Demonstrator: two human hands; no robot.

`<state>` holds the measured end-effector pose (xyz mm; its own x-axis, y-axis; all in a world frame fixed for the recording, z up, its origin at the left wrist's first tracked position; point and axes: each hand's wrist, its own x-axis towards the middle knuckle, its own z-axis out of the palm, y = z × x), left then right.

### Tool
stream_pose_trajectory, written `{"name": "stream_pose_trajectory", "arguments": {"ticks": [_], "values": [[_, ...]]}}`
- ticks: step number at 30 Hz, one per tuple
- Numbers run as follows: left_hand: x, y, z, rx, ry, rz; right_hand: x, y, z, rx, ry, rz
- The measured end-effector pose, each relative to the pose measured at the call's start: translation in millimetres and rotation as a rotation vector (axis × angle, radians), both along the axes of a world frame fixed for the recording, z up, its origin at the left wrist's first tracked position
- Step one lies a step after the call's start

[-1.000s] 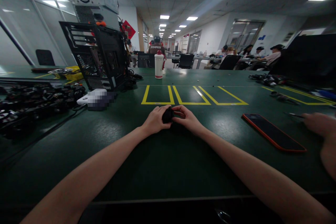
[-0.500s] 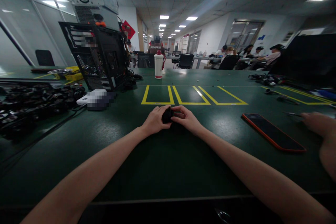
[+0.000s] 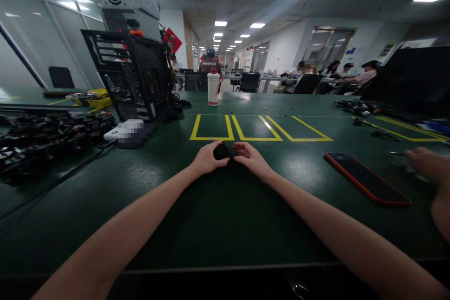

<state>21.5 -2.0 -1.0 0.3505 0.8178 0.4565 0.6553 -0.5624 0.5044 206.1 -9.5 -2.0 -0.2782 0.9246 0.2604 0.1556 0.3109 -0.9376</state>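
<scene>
My left hand [image 3: 208, 157] grips a small black object [image 3: 221, 151] between thumb and fingers, low over the green table [image 3: 218, 215]. Its exact kind is too dark to make out. Just to the right, my right hand [image 3: 250, 158] is apart from the object, its fingers spread a little and nothing seen between them. Beyond both hands, yellow tape rectangles [image 3: 211, 139] mark the tabletop.
An open black computer case [image 3: 147, 70] and a heap of black parts [image 3: 52, 138] are at left. A white tumbler [image 3: 213, 88] stands behind the tape. An orange-edged phone [image 3: 365, 178] lies at right, beside another person's hand [image 3: 427, 164] holding a thin tool.
My right hand has come off the black object and moved slightly right, its fingers opening. My left hand keeps hold and has shifted a little left.
</scene>
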Motion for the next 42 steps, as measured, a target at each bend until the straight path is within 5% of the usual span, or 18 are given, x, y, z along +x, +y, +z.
{"name": "stream_pose_trajectory", "arguments": {"ticks": [14, 29, 35, 42], "values": [[0.1, 3.3, -3.0, -0.094, -0.156, -0.061, -3.9, 2.0, -4.7, 0.131, -0.153, 0.134], [5.7, 6.9, 0.2, -0.190, -0.135, -0.150, -2.6, 0.8, -4.6, 0.158, -0.175, 0.118], [11.3, 10.0, -5.4, -0.139, -0.083, -0.035, -3.7, 0.0, -4.5, 0.148, -0.156, 0.077], [18.3, 15.5, -3.0, -0.152, -0.157, -0.287, -4.5, 0.0, -4.1, 0.177, -0.236, 0.017]]}}
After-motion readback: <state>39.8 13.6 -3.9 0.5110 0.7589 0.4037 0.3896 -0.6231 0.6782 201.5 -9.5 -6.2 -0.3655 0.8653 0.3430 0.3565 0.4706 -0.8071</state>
